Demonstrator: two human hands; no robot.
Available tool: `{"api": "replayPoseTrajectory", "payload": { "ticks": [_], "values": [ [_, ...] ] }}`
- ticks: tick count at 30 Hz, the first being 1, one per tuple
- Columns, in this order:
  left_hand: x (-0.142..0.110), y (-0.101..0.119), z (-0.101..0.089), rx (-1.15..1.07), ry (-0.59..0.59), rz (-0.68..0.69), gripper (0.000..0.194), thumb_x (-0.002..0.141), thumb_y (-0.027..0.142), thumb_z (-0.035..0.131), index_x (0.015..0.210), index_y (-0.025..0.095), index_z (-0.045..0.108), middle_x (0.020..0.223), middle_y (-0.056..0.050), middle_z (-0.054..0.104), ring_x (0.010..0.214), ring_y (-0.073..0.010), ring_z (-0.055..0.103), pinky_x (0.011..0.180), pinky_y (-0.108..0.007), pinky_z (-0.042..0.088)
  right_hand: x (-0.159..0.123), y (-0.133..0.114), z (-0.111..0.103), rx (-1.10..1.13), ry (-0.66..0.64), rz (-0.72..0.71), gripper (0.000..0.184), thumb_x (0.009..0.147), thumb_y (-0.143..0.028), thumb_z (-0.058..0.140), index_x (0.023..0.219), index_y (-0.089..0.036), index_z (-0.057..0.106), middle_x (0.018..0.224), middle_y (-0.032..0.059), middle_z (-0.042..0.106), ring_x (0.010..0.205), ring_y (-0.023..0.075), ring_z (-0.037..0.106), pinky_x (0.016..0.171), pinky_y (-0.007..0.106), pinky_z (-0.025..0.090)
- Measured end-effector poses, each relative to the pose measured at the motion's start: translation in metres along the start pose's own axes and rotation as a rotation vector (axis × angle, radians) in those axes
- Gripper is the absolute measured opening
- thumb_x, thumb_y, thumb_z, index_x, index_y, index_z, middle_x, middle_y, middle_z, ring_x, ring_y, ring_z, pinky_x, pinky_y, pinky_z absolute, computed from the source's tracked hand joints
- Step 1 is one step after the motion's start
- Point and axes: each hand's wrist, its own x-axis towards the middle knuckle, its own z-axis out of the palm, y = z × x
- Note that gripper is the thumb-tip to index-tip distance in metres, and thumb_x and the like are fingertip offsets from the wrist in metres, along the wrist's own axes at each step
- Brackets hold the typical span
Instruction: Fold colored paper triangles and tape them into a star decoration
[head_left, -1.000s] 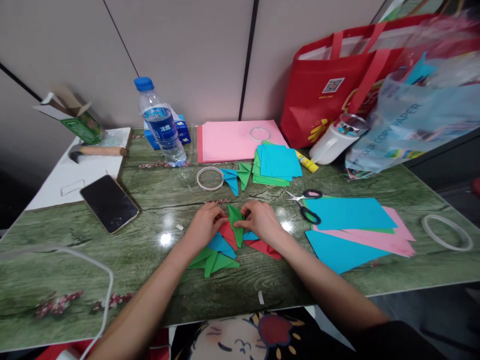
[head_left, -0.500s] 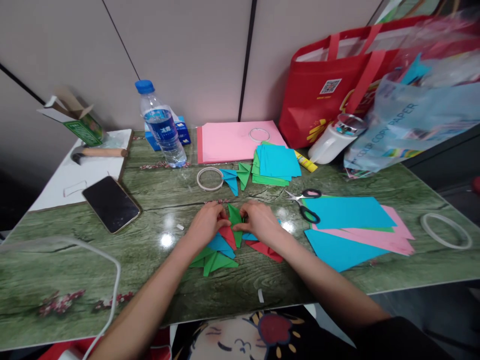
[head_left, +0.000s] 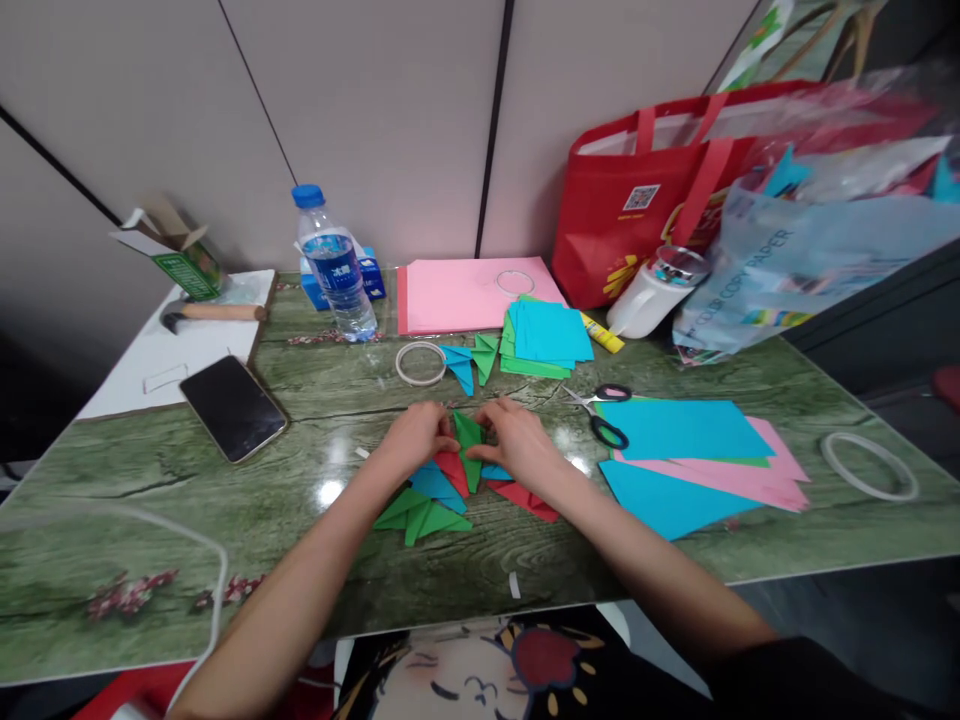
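Note:
Between my hands stands a folded green paper piece, part of a cluster of folded paper in several colours. My left hand pinches the left side of the cluster, at a red folded piece. From the other side, my right hand closes its thumb and fingers on the green piece's edge. Blue folded paper and green folded paper lie below my left hand, and red folded paper lies under my right wrist. Some fingertips are hidden behind the paper.
Scissors lie right of my hands, beside blue sheets. Behind are a tape roll, cut paper squares and a water bottle. A phone and hammer lie left. A white cable crosses the left front.
The view has shifted slightly, so the background sits lower. Both hands keep their hold on the folded paper, with hardly any movement.

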Motion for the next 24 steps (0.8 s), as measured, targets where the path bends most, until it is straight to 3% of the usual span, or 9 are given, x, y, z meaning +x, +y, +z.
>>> {"api": "replayPoseTrajectory", "payload": {
  "ticks": [4, 9, 14, 17, 21, 24],
  "values": [
    [0.005, 0.002, -0.001, 0.026, -0.040, -0.078, 0.016, 0.064, 0.026, 0.073, 0.066, 0.017, 0.060, 0.060, 0.001, 0.057, 0.059, -0.0145, 0.052, 0.051, -0.023, 0.028, -0.024, 0.009, -0.013, -0.095, 0.128, 0.030, 0.026, 0.081, -0.035, 0.063, 0.098, -0.016, 0.061, 0.098, 0.0115, 0.057, 0.100, 0.0276, 0.051, 0.081, 0.038, 0.042],
    [0.000, 0.000, 0.003, -0.029, 0.050, -0.073, 0.017, 0.064, 0.027, 0.074, 0.068, 0.017, 0.060, 0.062, 0.002, 0.059, 0.061, -0.0148, 0.055, 0.052, -0.023, 0.031, -0.054, 0.024, -0.011, -0.183, 0.086, 0.183, 0.041, 0.074, -0.042, 0.068, 0.106, -0.017, 0.061, 0.104, 0.0153, 0.056, 0.098, 0.0323, 0.050, 0.078, 0.042, 0.043],
    [-0.004, 0.001, -0.001, -0.075, 0.071, -0.073, 0.013, 0.068, 0.024, 0.070, 0.067, 0.017, 0.060, 0.060, 0.001, 0.061, 0.059, -0.0151, 0.057, 0.053, -0.023, 0.033, -0.061, 0.035, 0.000, -0.074, 0.087, 0.145, 0.041, 0.071, -0.033, 0.071, 0.108, -0.018, 0.061, 0.104, 0.0132, 0.054, 0.099, 0.0302, 0.050, 0.080, 0.040, 0.044],
    [-0.007, 0.003, -0.007, -0.068, 0.114, 0.008, 0.008, 0.069, 0.015, 0.068, 0.075, 0.016, 0.061, 0.066, 0.000, 0.061, 0.062, -0.0148, 0.056, 0.056, -0.023, 0.037, -0.056, 0.045, -0.001, -0.010, 0.101, 0.171, 0.035, 0.067, -0.028, 0.074, 0.099, -0.018, 0.064, 0.099, 0.0113, 0.054, 0.097, 0.0287, 0.050, 0.080, 0.038, 0.043],
    [-0.011, 0.006, -0.006, -0.026, 0.209, 0.205, 0.033, 0.072, 0.009, 0.062, 0.104, 0.017, 0.059, 0.087, -0.003, 0.058, 0.072, -0.0154, 0.055, 0.066, -0.026, 0.043, -0.046, 0.057, -0.007, 0.101, 0.064, 0.169, 0.036, 0.059, -0.023, 0.079, 0.090, -0.020, 0.063, 0.098, 0.0065, 0.052, 0.097, 0.0249, 0.049, 0.081, 0.035, 0.043],
    [-0.011, 0.006, 0.001, 0.003, 0.166, 0.276, 0.046, 0.075, 0.009, 0.059, 0.119, 0.019, 0.052, 0.101, -0.006, 0.052, 0.079, -0.0168, 0.056, 0.074, -0.030, 0.046, -0.039, 0.061, -0.010, 0.164, 0.067, 0.151, 0.039, 0.056, -0.022, 0.080, 0.090, -0.020, 0.061, 0.101, 0.0053, 0.051, 0.099, 0.0236, 0.049, 0.082, 0.034, 0.042]
  ]
}}
